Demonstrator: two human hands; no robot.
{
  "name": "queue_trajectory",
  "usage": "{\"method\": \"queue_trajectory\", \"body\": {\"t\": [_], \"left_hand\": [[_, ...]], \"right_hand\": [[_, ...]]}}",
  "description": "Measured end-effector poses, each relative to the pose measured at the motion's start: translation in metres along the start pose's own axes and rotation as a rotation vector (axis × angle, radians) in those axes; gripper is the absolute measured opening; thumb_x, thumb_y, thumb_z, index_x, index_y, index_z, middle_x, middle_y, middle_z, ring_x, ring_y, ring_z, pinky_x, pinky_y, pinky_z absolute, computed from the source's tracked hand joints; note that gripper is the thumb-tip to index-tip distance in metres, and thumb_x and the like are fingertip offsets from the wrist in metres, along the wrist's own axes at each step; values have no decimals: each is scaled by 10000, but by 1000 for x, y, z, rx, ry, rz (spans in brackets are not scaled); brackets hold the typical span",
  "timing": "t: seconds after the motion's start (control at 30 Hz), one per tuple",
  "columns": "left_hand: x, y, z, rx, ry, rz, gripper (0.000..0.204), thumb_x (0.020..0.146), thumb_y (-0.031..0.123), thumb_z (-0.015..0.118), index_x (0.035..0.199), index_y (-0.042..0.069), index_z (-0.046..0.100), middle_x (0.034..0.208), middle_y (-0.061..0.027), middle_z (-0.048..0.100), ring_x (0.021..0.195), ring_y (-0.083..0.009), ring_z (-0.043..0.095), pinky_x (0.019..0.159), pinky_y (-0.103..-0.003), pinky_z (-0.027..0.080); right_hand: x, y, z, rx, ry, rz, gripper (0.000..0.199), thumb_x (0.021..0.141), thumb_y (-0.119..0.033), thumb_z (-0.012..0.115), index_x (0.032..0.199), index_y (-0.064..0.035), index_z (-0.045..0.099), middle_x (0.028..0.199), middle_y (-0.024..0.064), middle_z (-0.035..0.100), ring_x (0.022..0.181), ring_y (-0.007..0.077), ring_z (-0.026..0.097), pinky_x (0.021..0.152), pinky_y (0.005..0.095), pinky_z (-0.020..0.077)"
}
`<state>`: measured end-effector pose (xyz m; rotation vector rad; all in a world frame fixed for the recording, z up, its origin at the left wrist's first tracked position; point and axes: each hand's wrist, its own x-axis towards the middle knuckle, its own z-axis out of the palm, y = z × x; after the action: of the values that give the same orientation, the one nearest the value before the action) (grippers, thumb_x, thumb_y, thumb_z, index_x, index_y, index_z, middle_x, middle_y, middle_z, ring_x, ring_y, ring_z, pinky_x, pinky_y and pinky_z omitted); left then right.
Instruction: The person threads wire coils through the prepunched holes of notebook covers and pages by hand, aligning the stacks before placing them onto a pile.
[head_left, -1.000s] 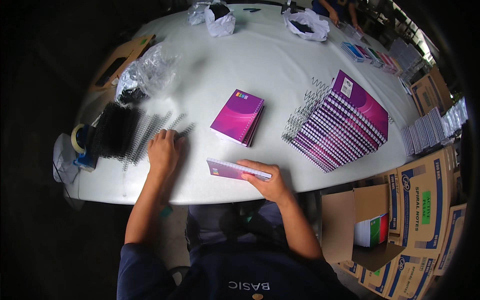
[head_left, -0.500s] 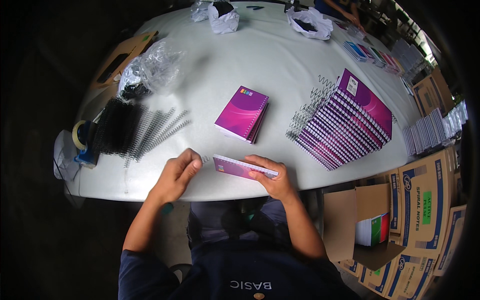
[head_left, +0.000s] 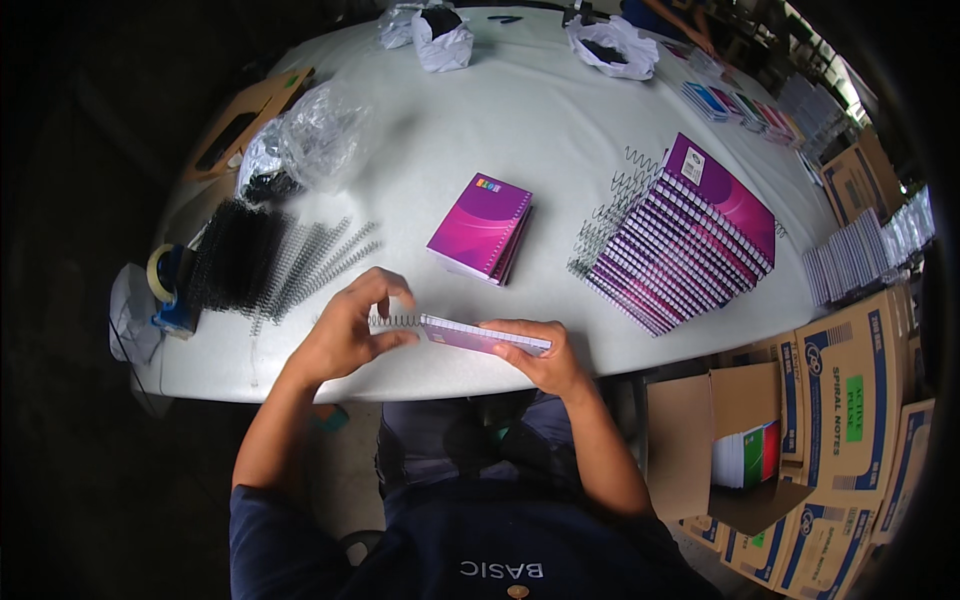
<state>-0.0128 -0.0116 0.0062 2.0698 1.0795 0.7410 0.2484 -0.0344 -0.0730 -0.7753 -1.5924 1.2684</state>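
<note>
My right hand (head_left: 548, 358) grips a purple notebook (head_left: 465, 338) by its right end, thumb on the near side and fingers on the far side, its punched edge facing up. A dark spiral coil (head_left: 398, 321) sticks out from the notebook's left end. Around that coil my left hand (head_left: 345, 325) is open, thumb and fingers spread apart; whether the coil touches the palm is hidden. Beyond them a small stack of purple notebooks (head_left: 480, 225) lies on the table. To the right, a fanned pile of purple notebooks (head_left: 690, 250) has coils jutting from its left side.
Loose black coils (head_left: 245, 255) lie at the left beside a blue tape dispenser (head_left: 175, 290) and a clear plastic bag (head_left: 325, 135). White bags (head_left: 615, 50) stand at the far side. Cartons (head_left: 840, 400) fill the right, one open box (head_left: 680, 430) near my right arm. Another person's hand (head_left: 703, 42) shows far right.
My left hand has gone from closed fingers at the coil to spread ones, and it sits slightly higher. More of the coil shows outside the notebook. My right hand keeps its grip.
</note>
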Motion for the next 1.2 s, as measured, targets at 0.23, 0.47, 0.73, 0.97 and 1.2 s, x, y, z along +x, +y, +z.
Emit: {"method": "queue_trajectory", "body": {"t": [0.23,0.47,0.73,0.97,1.2], "left_hand": [[6,15,-10,271,-223,33,314,820,167,675,1094,28,612,867,-67,650,809,-175,583,723,-309,453],[18,16,-25,-194,-480,-520,177,902,120,595,1022,-5,630,785,-23,594,663,-74,479,621,-238,422],[14,19,-22,-27,-317,-196,197,864,82,631,1043,3,609,795,-32,618,694,-96,529,659,-243,435],[20,18,-31,-261,-572,-569,254,922,86,546,1157,-2,584,800,-39,629,666,-85,525,607,-234,434],[16,12,-30,-108,-399,-236,383,844,109,664,1201,36,545,962,-55,596,839,-137,549,762,-264,460]], "right_hand": [[0,2,2,19,-31,47,261,869,-42,600,1123,14,622,1040,101,680,911,114,613,818,256,482],[2,2,4,-36,-56,-100,267,855,-16,607,1121,-6,631,1049,104,679,900,124,630,806,255,487],[0,-3,3,-36,-86,-63,273,856,6,588,1126,-9,628,1080,105,669,935,150,640,819,268,495],[0,4,4,11,-90,-61,278,862,0,582,1137,-8,621,1095,108,663,963,150,631,850,268,483],[-2,-5,1,9,-85,-12,273,874,-36,583,1144,-17,620,1092,100,665,970,134,618,856,265,475]]}}
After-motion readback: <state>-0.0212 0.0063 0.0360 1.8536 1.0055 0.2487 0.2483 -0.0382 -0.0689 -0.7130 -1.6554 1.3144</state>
